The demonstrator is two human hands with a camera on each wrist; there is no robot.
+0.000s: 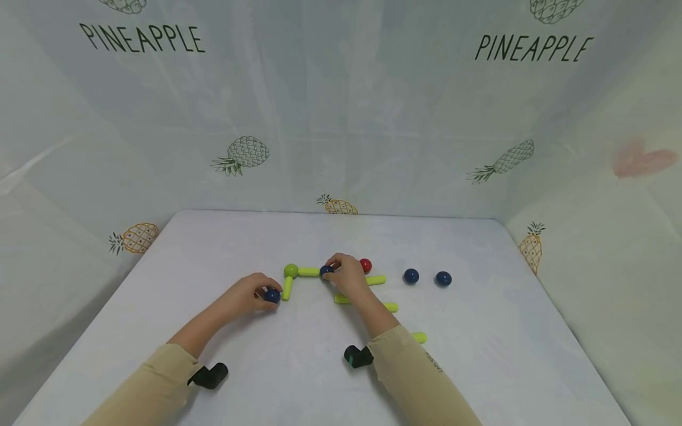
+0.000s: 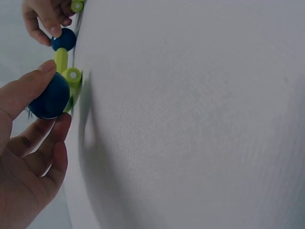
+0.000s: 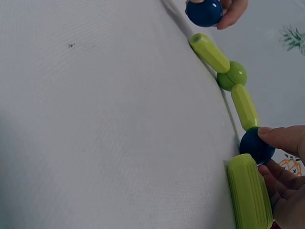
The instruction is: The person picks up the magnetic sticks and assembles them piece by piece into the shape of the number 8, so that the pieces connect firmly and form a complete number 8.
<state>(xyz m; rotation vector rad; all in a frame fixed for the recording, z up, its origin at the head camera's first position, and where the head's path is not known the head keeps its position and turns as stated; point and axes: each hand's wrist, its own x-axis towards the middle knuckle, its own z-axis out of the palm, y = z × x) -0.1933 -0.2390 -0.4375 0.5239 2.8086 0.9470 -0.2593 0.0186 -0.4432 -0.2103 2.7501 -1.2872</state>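
My left hand (image 1: 245, 296) holds a dark blue ball (image 1: 272, 295) between thumb and fingers. Just right of that ball is the free end of a yellow-green rod (image 1: 288, 288); a small gap shows between them in the right wrist view. The rod's other end meets a green ball (image 1: 290, 270), from which a second yellow-green rod (image 1: 308, 271) runs right. At that rod's far end, my right hand (image 1: 347, 277) pinches another blue ball (image 3: 257, 145) with thumb and fingers. Close beside the right fingers lies a loose ribbed rod (image 3: 249, 193).
Behind the right hand sits a red ball (image 1: 365, 265). Farther right on the white table (image 1: 495, 331) are two blue balls (image 1: 411, 276). Loose yellow-green rods (image 1: 376, 280) lie around the right forearm, partly hidden by it. Black wrist devices (image 1: 211, 376) stick out by both sleeves.
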